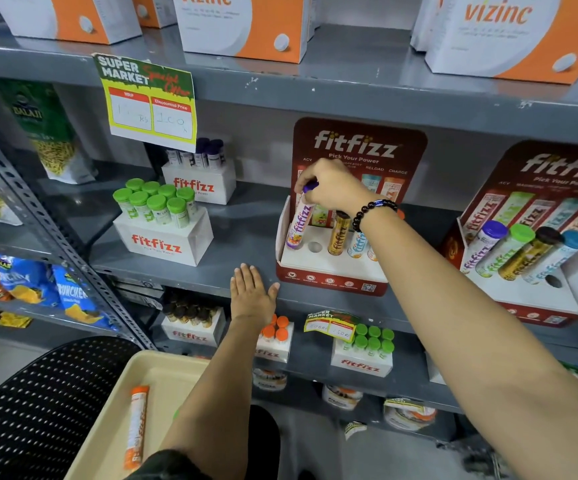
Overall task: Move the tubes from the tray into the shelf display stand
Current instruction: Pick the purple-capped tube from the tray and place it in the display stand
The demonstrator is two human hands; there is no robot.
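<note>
My right hand (332,187) grips the purple cap of a white and purple tube (299,221), whose bottom sits in the leftmost hole of the red and white display stand (329,271) on the middle shelf. An empty hole lies just right of it, then a gold tube (339,235) and a blue-lettered tube (357,244) stand in the stand. My left hand (251,294) rests flat, fingers spread, on the shelf edge left of the stand. Below, a beige tray (107,420) holds an orange tube (137,426) lying lengthwise.
A second stand (536,289) with several tubes stands at the right. White boxes of green-capped tubes (163,216) and dark-capped tubes (201,168) sit left on the same shelf. More boxed tubes fill the shelf below. A black perforated chair (38,410) supports the tray.
</note>
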